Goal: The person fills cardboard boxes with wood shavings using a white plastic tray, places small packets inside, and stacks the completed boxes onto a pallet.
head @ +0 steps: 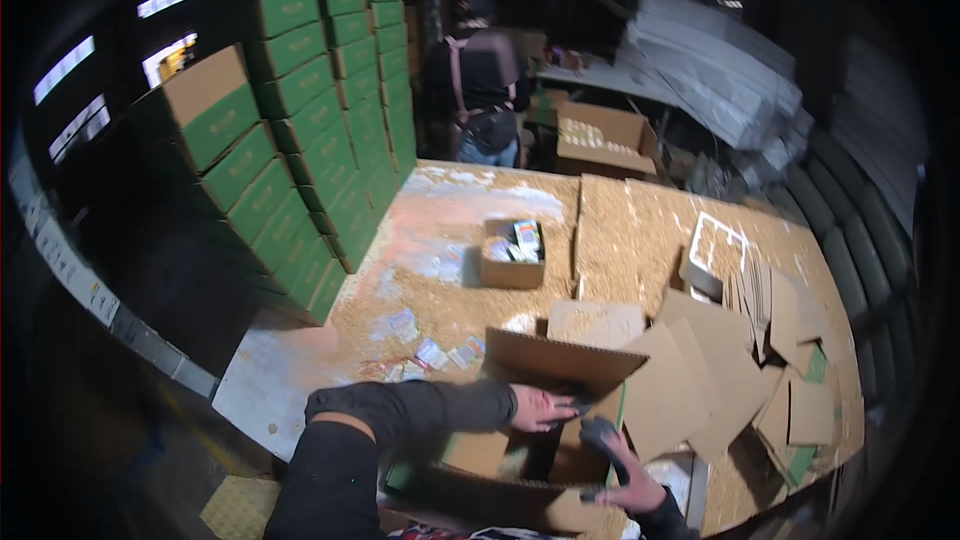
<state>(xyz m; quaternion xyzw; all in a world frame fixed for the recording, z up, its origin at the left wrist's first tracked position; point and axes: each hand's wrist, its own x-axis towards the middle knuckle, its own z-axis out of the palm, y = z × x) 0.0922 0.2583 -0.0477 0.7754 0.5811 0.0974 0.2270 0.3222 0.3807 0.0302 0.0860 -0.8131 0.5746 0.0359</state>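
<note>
Directly before me, at the near edge of the table, stands a green and brown cardboard box (564,355) with its top flaps up. My left hand (544,408) reaches over the box from the left, fingers stretched towards its right inner side; whether it grips anything cannot be told. At the box's right side is my right hand (626,469), its thumb and fingers spread, with dark coverings on the fingertips. A dark shape lies inside the box between the hands. Several small printed packets (431,353) lie on the table beyond my left forearm.
A small carton (513,273) of packets stands mid-table. Flat cardboard pieces (671,382) and a white plastic tray (705,277) lie to the right. Tall stacks of green boxes (304,116) line the left edge. A person (480,82) stands beyond the table near an open carton (607,157).
</note>
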